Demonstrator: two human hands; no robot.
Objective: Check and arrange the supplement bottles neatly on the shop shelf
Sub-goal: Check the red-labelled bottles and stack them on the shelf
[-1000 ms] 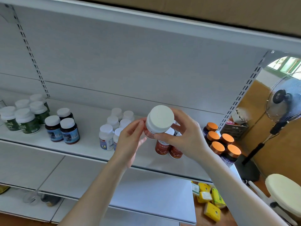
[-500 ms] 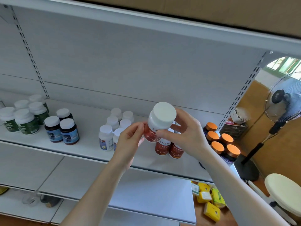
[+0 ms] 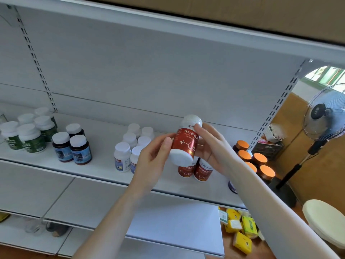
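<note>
here, both hands hold one red-labelled bottle (image 3: 185, 143) up in front of the shelf (image 3: 104, 165), above its front part and touching nothing on it. the left hand (image 3: 151, 159) grips the bottle's left side, thumb laid along the label's edge and fingers curled behind. the right hand (image 3: 211, 148) grips the right side, fingers wrapped round near the white cap, with the palm turned toward the camera. the bottle is tilted, cap up and leaning away, its white base toward the camera, and the red label with a white heartbeat line faces the viewer.

just below the held bottle two more red bottles (image 3: 202, 171) stand upright side by side on the shelf, partly hidden by the hands. to their left is a cluster of white bottles (image 3: 122, 156) with white caps, the nearest partly behind the left hand. further left stand dark bottles with blue labels (image 3: 80, 149), then green-labelled bottles (image 3: 30, 138) near the left end. at the right end of the shelf, behind the right forearm, stands a group of orange-capped bottles (image 3: 259, 159).

beyond the shelf's right end a standing fan (image 3: 324, 116) and a pale round stool (image 3: 324, 219) are on the floor, with yellow packets (image 3: 240, 238) piled beneath the shelf.
</note>
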